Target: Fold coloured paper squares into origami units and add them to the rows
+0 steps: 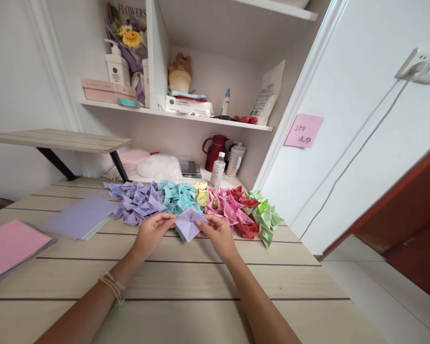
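On the left of the desk (186, 282) lay a stack of pink paper (14, 246), then a stack of purple paper (79, 215). Next came a heap of folded purple pieces (139, 200). To its right, the left hand (152, 235) pinched one side of a creased lavender sheet (188, 225), which was held up in front of a cluster of turquoise pieces (179, 193). The right hand (217, 235) gripped the sheet's other side between thumb and fingers. Behind and beyond that hand sat pink pieces (224, 203), red pieces (249, 230) and, rightmost, green pieces (267, 222).
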